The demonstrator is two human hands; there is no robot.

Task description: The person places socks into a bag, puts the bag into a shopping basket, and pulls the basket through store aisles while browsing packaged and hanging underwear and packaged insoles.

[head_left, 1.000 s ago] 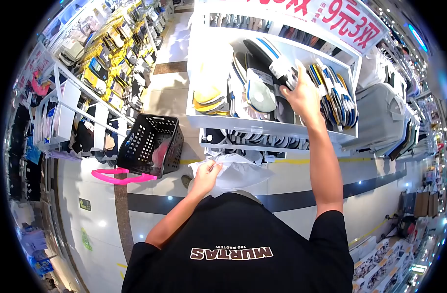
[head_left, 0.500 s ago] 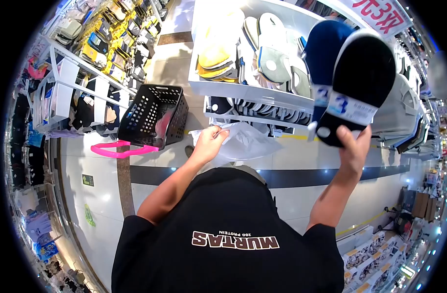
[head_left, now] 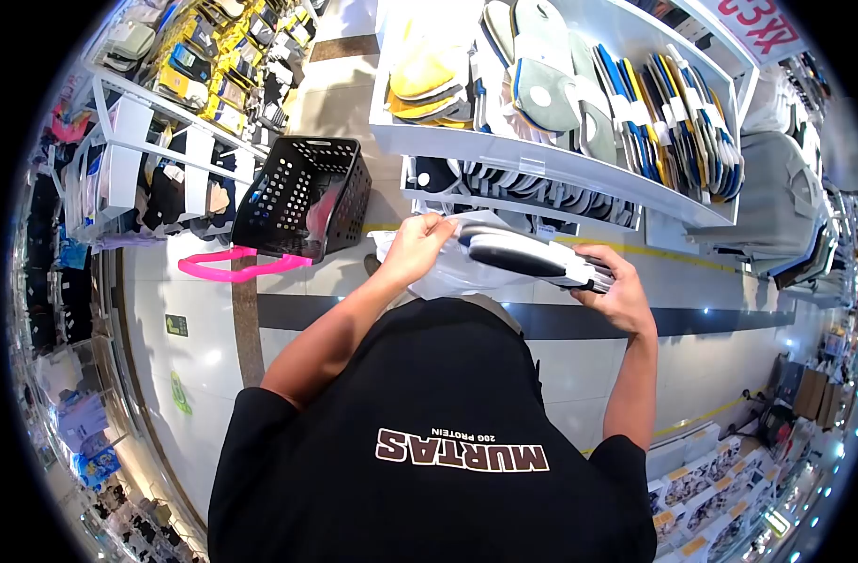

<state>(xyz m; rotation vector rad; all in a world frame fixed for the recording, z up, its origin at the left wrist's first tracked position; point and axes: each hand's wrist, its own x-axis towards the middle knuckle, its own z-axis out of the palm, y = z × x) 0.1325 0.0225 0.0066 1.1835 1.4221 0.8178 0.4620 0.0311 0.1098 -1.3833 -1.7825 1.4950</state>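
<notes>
My left hand (head_left: pixel 417 251) pinches the rim of a clear plastic bag (head_left: pixel 438 280) in front of my body. With my right hand (head_left: pixel 622 293) I grip banded low-cut socks (head_left: pixel 515 253) by one end. They are held nearly edge-on, showing black and white layers and a pale paper band. Their far end is at the bag's mouth, close to my left fingers. I cannot tell how far inside the bag they reach.
A white display bin (head_left: pixel 504 145) of banded socks stands ahead, with a lower row of dark socks (head_left: pixel 523 192) beneath. At left sits a black shopping basket (head_left: pixel 349 202) with a pink handle (head_left: pixel 246 267). Sock racks (head_left: pixel 189 66) line the far left; grey garments (head_left: pixel 776 197) are at right.
My right hand has brought the socks down and left from in front of the bin to the bag, turning them edge-on. My left hand keeps hold of the bag, slightly higher.
</notes>
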